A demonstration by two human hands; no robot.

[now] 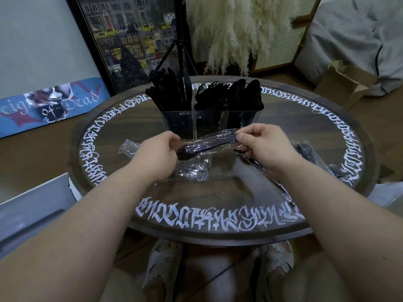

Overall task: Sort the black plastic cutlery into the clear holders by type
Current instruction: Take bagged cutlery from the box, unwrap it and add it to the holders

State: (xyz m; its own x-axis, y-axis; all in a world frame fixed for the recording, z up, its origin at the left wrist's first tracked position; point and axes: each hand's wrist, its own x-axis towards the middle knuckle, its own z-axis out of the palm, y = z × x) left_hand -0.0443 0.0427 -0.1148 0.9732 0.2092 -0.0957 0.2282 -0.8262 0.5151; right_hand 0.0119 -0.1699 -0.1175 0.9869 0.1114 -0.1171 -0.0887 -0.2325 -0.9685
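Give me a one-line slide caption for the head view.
Both hands, left and right, pinch a clear packet of black cutlery before the filled holders.

table (226, 192): dark brown wood grain, ring of white calligraphy-like script round the rim
cutlery (202, 94): black, all three groups, far edge of table
holders (209, 123): clear, colourless
wrapped cutlery (207, 144): black, in clear glossy wrap
loose wrappers (194, 171): clear, purplish glints, table middle
skateboard deck (50, 105): blue, white script, dark red patches
framed picture (130, 35): dark street scene, yellow cars
pampas plumes (237, 29): cream
box (342, 83): brown cardboard
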